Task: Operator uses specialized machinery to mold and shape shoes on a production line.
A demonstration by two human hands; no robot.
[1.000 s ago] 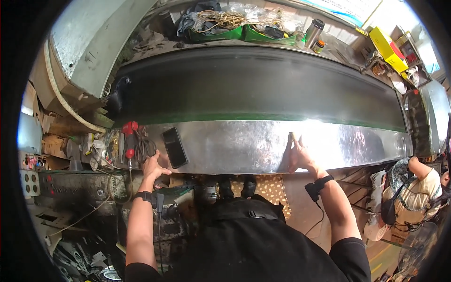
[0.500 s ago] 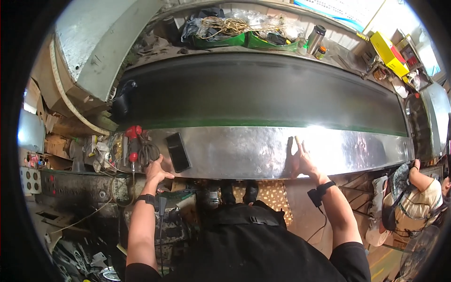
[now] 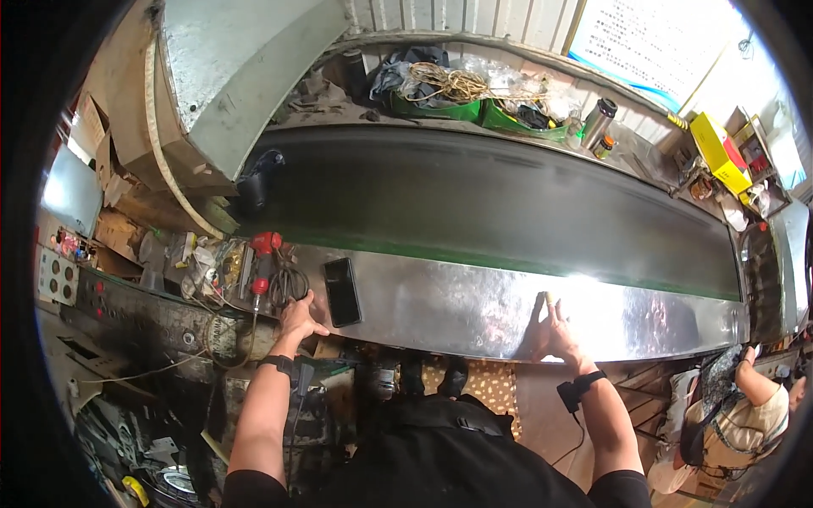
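Observation:
A long dark conveyor belt (image 3: 474,195) runs across in front of me, edged by a shiny metal side panel (image 3: 474,305). My left hand (image 3: 300,317) rests on the panel's near edge, fingers spread, just left of a black phone (image 3: 343,291) lying on the metal. My right hand (image 3: 550,332) lies flat on the panel farther right, fingers apart, holding nothing. Both wrists wear black straps.
Red-handled tools (image 3: 264,258) and coiled cables (image 3: 288,284) lie left of the phone. Green crates with rope (image 3: 457,93), a metal flask (image 3: 598,123) and a yellow box (image 3: 718,144) stand behind the belt. A seated person (image 3: 737,415) is at the lower right. A grey metal hood (image 3: 229,68) rises at upper left.
Both hands have stayed on the metal panel. The view has shifted slightly, so the belt and panel sit a little lower in the picture.

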